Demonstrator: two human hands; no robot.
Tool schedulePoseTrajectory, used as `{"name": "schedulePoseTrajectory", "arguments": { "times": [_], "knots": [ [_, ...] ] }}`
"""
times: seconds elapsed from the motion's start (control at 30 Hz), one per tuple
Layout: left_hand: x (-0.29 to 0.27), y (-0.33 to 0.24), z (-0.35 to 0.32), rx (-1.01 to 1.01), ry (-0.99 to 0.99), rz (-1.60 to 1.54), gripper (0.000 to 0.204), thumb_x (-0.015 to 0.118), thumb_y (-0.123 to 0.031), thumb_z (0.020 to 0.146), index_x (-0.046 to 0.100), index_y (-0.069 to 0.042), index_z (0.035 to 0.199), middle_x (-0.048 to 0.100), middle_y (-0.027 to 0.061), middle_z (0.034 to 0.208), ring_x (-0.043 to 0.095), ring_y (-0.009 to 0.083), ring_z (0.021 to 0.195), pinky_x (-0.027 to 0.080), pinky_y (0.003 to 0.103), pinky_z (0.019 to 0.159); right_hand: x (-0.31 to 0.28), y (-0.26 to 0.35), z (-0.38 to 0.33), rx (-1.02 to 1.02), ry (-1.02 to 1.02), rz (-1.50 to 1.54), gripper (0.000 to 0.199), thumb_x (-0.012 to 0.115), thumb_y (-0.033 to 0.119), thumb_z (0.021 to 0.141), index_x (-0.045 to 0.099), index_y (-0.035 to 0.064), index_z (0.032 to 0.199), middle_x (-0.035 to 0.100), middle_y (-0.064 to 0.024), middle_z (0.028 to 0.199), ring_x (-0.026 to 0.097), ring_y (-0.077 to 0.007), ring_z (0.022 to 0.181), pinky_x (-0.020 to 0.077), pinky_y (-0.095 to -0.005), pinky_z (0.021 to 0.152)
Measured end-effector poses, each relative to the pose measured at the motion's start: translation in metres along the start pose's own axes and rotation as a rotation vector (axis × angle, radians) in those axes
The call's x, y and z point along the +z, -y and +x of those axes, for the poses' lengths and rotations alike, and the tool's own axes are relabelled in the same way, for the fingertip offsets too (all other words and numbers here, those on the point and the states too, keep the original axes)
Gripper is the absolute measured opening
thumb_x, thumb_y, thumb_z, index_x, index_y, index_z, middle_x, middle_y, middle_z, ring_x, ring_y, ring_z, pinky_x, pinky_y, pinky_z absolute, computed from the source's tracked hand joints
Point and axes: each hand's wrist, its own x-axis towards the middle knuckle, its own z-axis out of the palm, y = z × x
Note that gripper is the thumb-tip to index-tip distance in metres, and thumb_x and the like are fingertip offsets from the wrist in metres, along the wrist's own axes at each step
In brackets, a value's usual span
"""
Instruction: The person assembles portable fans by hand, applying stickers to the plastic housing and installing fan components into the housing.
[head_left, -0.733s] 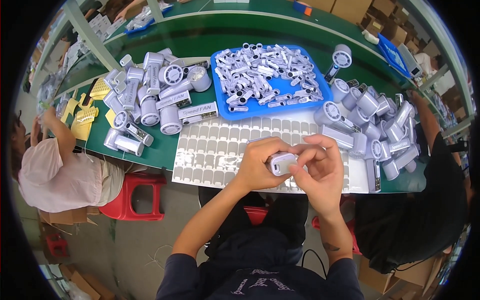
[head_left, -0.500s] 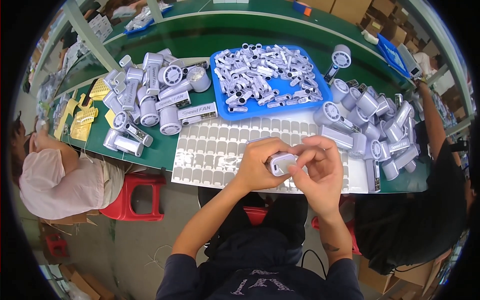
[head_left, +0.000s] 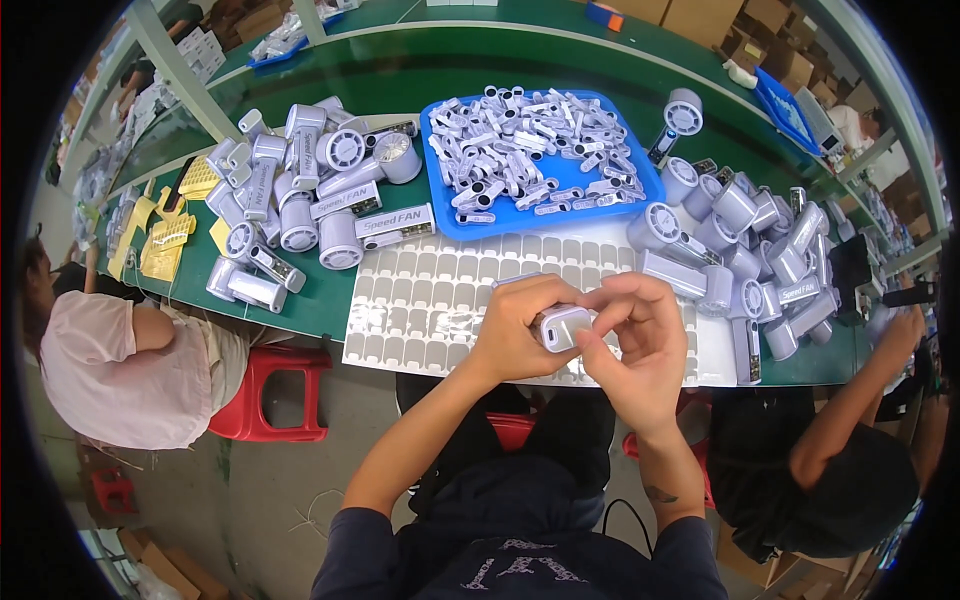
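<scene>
Both my hands meet over the near edge of the green table (head_left: 330, 290). My left hand (head_left: 520, 325) grips a small grey fan body (head_left: 562, 326) from the left. My right hand (head_left: 640, 345) touches the same fan body from the right, with its fingertips pressed on its face. Under my hands lies a white sheet of peel-off stickers (head_left: 440, 300).
A blue tray (head_left: 640, 185) of small grey parts stands behind the sheet. Grey fan bodies are piled at the left (head_left: 300, 195) and right (head_left: 760, 240). Yellow sticker sheets (head_left: 165, 245) lie far left. A person in pink (head_left: 120, 360) sits left, another person (head_left: 830, 450) right; a red stool (head_left: 275, 395) stands beside my legs.
My hands hold the fan body in nearly the same place. The person on the left has lowered an arm.
</scene>
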Motion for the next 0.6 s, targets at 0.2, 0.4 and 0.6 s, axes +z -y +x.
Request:
{"name": "schedulePoseTrajectory", "arguments": {
  "times": [0.2, 0.4, 0.6],
  "knots": [
    [0.004, -0.001, 0.001, -0.004, -0.010, -0.008, 0.029, 0.079, -0.008, 0.059, 0.066, -0.005, 0.085, 0.063, 0.0081, 0.073, 0.061, 0.0244, 0.064, 0.046, 0.031, 0.057, 0.000, 0.002, 0.000, -0.043, -0.033, -0.086, 0.047, 0.068, -0.009, 0.074, 0.053, 0.0028, 0.117, 0.059, -0.0031, 0.078, 0.059, -0.0114, 0.088, 0.0461, -0.0283, 0.087],
    [-0.002, 0.002, 0.000, -0.011, 0.023, 0.012, 0.026, 0.076, -0.007, 0.061, 0.063, -0.005, 0.083, 0.064, 0.0073, 0.076, 0.061, 0.0208, 0.066, 0.047, 0.030, 0.059, -0.015, 0.026, 0.021, 0.027, 0.068, -0.683, 0.038, 0.074, 0.007, 0.072, 0.061, 0.0043, 0.107, 0.055, 0.0001, 0.072, 0.054, -0.0092, 0.068, 0.0451, -0.0267, 0.066],
    [-0.015, -0.002, 0.002, -0.041, 0.030, -0.068, 0.027, 0.075, -0.010, 0.063, 0.062, -0.004, 0.086, 0.063, 0.0083, 0.078, 0.062, 0.0179, 0.069, 0.047, 0.029, 0.062, -0.026, -0.021, 0.027, 0.454, 0.296, 0.496, 0.021, 0.058, 0.010, 0.093, 0.058, 0.0021, 0.113, 0.056, -0.0002, 0.076, 0.054, -0.0083, 0.069, 0.0471, -0.0231, 0.062]
  ]
}}
